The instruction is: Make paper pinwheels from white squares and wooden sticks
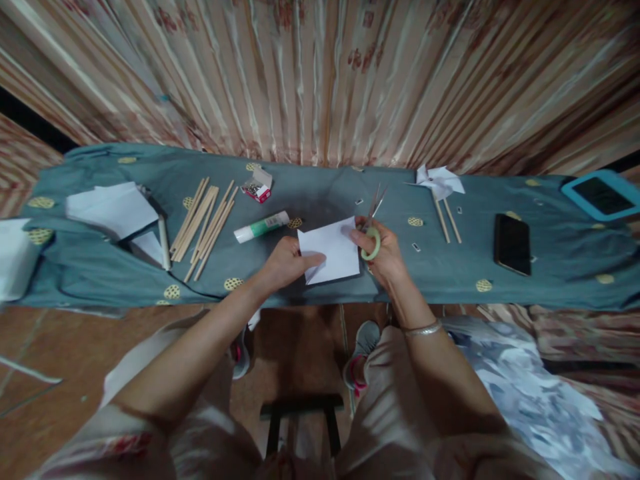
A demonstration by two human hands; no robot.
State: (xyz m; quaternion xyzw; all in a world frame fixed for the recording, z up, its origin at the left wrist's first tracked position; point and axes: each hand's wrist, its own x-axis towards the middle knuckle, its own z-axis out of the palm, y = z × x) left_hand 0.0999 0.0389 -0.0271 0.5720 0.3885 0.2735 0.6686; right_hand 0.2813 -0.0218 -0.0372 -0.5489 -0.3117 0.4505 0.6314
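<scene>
A white sheet of paper (333, 250) is held between my two hands above the near edge of the cloth-covered table. My left hand (287, 260) grips its left side, the thumb lying across the top. My right hand (383, 250) pinches the right edge and also has scissors (371, 241) in it, their light green handle round the fingers. The scissor blades point away from me, slightly apart. Just beyond my left hand lies a glue stick (263, 227) with a white and green body. Behind it stands a small red and white box (258, 185), its flap up and small metallic pieces inside.
Several wooden sticks (203, 223) lie to the left, beside stacked white paper (113, 210) and a pale rod (163, 241). Paper pinwheels (440, 180) on sticks lie at the back right. Further right are a black phone (512, 243) and a blue-framed tablet (603, 195). A curtain (320, 80) hangs behind.
</scene>
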